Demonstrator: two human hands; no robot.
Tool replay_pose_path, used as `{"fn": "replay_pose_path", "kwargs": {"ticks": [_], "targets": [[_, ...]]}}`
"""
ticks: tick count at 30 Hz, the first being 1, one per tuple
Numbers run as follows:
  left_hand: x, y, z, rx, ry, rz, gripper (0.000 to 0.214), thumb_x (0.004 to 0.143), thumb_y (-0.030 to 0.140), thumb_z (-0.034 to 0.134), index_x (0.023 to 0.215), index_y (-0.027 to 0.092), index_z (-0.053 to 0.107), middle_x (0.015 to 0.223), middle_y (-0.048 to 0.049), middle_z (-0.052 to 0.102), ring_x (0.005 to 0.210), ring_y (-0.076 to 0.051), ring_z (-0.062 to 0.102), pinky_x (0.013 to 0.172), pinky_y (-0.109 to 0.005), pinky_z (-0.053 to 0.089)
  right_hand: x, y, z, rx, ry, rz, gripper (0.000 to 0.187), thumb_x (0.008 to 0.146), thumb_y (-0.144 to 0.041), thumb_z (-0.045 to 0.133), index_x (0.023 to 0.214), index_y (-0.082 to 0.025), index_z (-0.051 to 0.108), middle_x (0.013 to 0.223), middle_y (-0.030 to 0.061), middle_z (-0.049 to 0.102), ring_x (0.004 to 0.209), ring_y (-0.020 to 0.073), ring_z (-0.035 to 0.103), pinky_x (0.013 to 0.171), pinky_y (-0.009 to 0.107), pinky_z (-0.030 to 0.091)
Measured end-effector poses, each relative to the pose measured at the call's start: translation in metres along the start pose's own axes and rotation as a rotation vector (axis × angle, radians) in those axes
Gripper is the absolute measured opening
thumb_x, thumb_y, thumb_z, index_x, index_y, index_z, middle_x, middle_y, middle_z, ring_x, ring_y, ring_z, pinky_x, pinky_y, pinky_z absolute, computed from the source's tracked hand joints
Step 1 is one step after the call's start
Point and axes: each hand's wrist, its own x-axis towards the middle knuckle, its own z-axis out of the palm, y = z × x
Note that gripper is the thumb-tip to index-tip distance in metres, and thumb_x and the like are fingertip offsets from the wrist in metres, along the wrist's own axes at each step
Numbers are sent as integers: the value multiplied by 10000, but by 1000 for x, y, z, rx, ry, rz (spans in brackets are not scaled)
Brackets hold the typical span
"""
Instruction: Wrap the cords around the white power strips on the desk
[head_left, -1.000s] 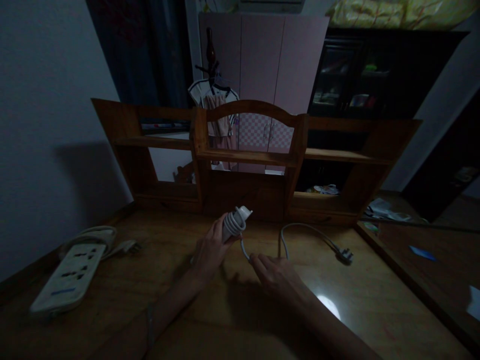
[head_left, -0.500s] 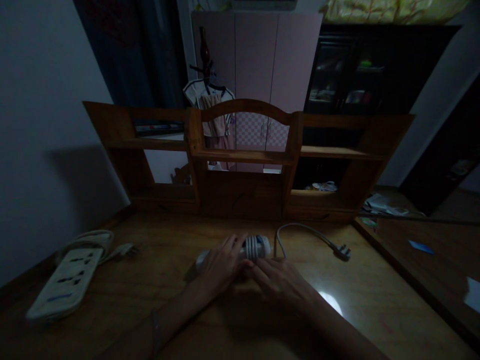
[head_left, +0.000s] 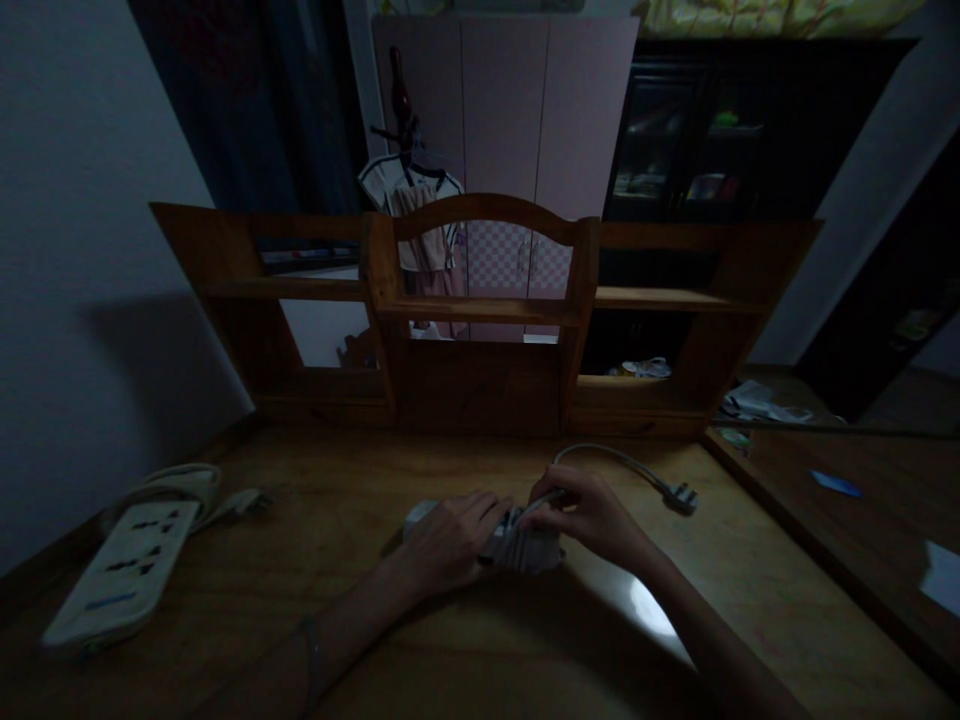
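Note:
A white power strip point(head_left: 517, 545) with its cord wound around it lies flat on the wooden desk point(head_left: 345, 620), in front of me. My left hand point(head_left: 454, 540) grips its left half from above. My right hand point(head_left: 592, 515) pinches the loose white cord point(head_left: 600, 455) just above the strip's right end. The cord arcs away to the right and ends in a plug point(head_left: 679, 495) resting on the desk.
A second, larger white power strip point(head_left: 112, 575) with its coiled cord lies at the desk's left edge by the wall. A wooden shelf unit point(head_left: 480, 310) stands along the back of the desk. Papers lie on a side surface point(head_left: 847, 500) to the right.
My left hand has brought the wound strip down from upright to flat on the desk. My right hand moved from the desk surface up onto the cord at the strip's right end.

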Motion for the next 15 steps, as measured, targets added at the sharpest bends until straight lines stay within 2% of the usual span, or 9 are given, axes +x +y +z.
{"fn": "replay_pose_path", "kwargs": {"ticks": [3,6,8,11,15], "targets": [[-1,4,2,24,4,104,407,824,343,597,1161,134,504,1086,-104,601,957,-248,592,776,-358,518,1,4,0,189,-63,108,291,718,-416,756,782,-146,671,721,15,628,658,141,577,568,221,423],[-2,8,2,86,62,224,231,912,201,442,1106,123,539,1037,-115,620,897,-217,610,743,-331,525,2,8,3,336,-154,183,310,669,-406,789,779,-135,684,723,24,653,665,153,602,587,229,449],[-4,9,1,110,131,288,246,931,142,371,1099,111,548,1034,-127,629,900,-209,616,757,-328,529,3,8,3,383,-204,187,293,658,-389,799,767,-135,701,726,29,669,691,159,613,622,234,462],[-9,9,-1,94,232,344,278,933,137,358,1146,78,526,1062,-147,637,953,-221,616,803,-343,534,5,7,2,388,-262,169,265,703,-397,764,784,-145,736,748,38,689,721,165,622,671,244,473],[-15,8,-2,45,282,326,357,919,129,318,1237,58,463,1104,-161,639,1032,-236,607,875,-366,522,7,11,-2,325,-244,155,278,735,-427,730,809,-161,755,753,38,690,720,163,610,666,242,457]]}}
